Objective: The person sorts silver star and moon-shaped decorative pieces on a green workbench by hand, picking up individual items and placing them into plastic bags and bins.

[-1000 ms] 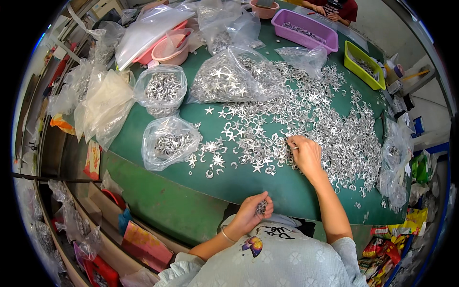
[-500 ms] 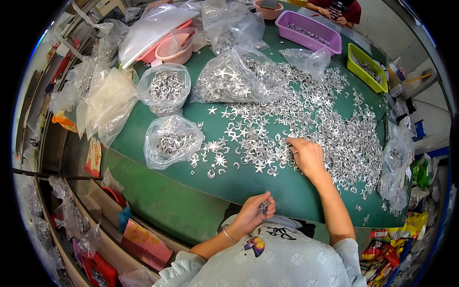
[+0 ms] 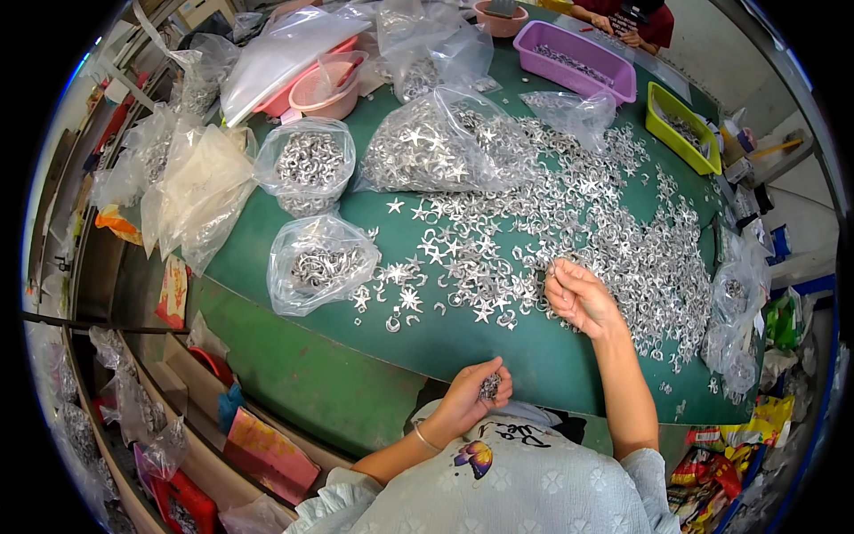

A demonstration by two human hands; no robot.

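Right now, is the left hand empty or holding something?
Holding something: small silvery pieces show inside the curled left hand. How many, I cannot tell.

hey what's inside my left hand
A clump of small silvery pieces shows in the curled left hand, between thumb and fingers. Anything deeper in the grip is covered, so the number of pieces can't be told.

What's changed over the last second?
The right hand has rolled over, palm side now showing, fingers curled, slightly further right at the metal pieces. Whether it pinches one is unclear. The left hand stays curled around a small handful; plastic bags and purple basket look unmoved.
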